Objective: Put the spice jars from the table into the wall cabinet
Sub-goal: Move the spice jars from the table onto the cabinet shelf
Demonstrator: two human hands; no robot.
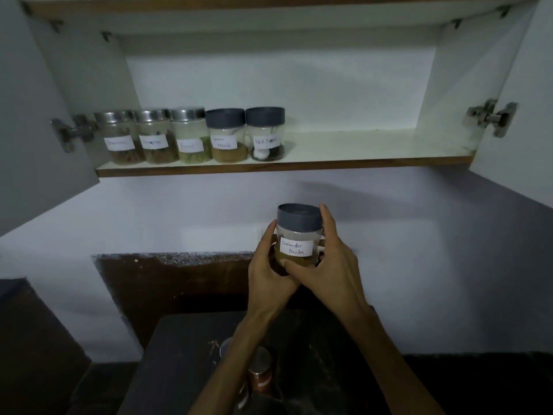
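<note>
Coriander jar [296,238] sits upright, gripped by the left hand [269,262] and right hand [326,265]. Five jars [191,136] line the cabinet shelf [344,151] above.

White cabinet shelf [374,148], five labelled spice jars [191,136] in a row at its left

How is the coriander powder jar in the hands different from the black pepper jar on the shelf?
The coriander powder jar is held in the air by the left hand and right hand; the black pepper jar stands on the cabinet shelf. Coriander holds yellowish-brown powder; the black pepper jar shows dark contents and something white. Both have grey lids and white handwritten labels.
</note>
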